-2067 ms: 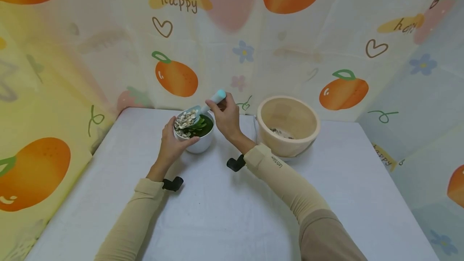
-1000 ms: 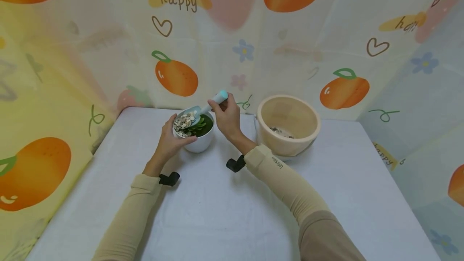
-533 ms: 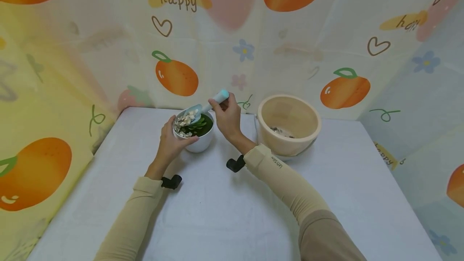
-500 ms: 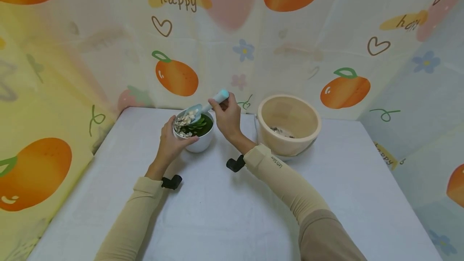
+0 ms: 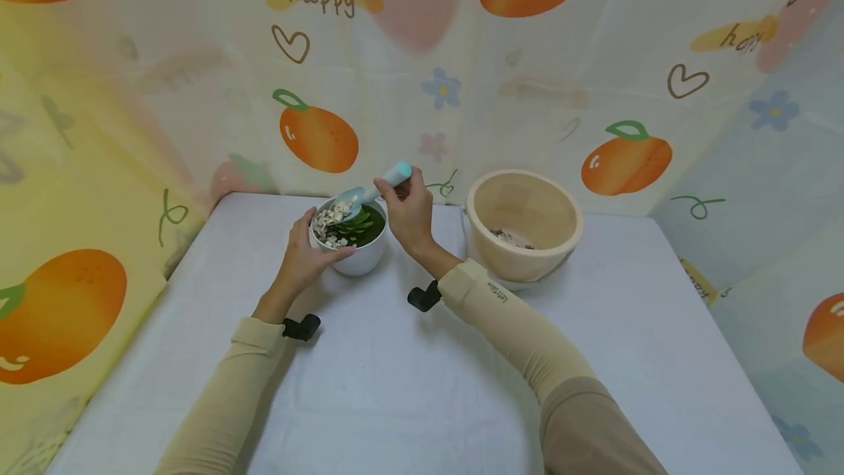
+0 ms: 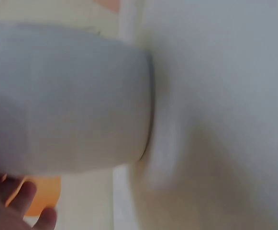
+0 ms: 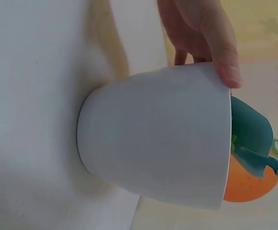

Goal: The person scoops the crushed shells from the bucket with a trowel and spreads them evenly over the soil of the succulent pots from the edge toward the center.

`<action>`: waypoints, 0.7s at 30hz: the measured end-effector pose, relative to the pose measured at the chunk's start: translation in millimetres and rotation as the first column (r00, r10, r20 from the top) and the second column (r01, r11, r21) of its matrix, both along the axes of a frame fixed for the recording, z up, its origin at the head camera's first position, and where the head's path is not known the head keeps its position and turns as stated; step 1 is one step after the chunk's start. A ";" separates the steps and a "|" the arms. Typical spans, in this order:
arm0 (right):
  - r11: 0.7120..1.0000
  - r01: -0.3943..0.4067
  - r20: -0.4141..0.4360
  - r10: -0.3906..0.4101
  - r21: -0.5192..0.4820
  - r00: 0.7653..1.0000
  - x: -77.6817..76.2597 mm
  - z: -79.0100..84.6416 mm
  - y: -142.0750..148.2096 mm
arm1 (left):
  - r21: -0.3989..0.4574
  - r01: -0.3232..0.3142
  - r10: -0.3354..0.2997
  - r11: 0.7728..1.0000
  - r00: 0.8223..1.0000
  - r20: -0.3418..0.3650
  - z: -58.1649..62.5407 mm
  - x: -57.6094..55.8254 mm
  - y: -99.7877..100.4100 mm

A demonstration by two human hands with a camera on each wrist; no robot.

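Note:
A white flower pot [image 5: 360, 261] stands at the back of the table, with a green leafy plant [image 5: 359, 225] and dark green fill inside. My left hand [image 5: 301, 259] grips the pot's left side, thumb along the near rim. The right hand [image 5: 414, 217] pinches the pale blue handle of a small trowel [image 5: 391, 178]. Its blade tilts down over the pot's left part, and whitish stones [image 5: 327, 224] lie on it and below it around the plant. From the right wrist, the teal trowel blade [image 7: 251, 128] shows just past the pot's rim.
Right of the pot stands a large beige pot [image 5: 521, 264], with a few small stones at its bottom. A white cloth [image 5: 395, 380] covers the table. Behind it hangs a fruit-printed curtain [image 5: 527, 94]. A black wrist camera sits at each cuff.
The trowel's blade has tipped and lifted slightly, and stones have slid off it into the pot's left side. More bare blade shows now. Both hands keep their holds.

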State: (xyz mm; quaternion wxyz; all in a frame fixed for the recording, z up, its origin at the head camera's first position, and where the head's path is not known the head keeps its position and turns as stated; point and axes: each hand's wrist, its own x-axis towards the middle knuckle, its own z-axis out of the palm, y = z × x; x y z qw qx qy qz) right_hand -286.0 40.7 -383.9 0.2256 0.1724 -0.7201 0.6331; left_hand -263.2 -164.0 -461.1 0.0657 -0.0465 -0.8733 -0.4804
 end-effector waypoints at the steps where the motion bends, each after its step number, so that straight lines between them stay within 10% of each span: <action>1: 1.000 0.000 0.003 0.000 0.002 1.000 0.2 0.3 0.0 | 0.001 0.023 -0.023 1.000 1.000 0.014 1.6 -1.6 -2.6; 6: 1.000 -0.023 0.024 0.022 0.012 0.999 0.3 1.2 1.1 | 0.001 0.105 -0.104 0.995 0.991 0.080 6.3 -9.8 -10.3; 21: 1.000 -0.021 0.090 0.023 -0.021 0.996 -2.5 -1.6 1.8 | 0.032 0.089 -0.092 0.996 0.990 0.109 3.9 -10.6 -9.9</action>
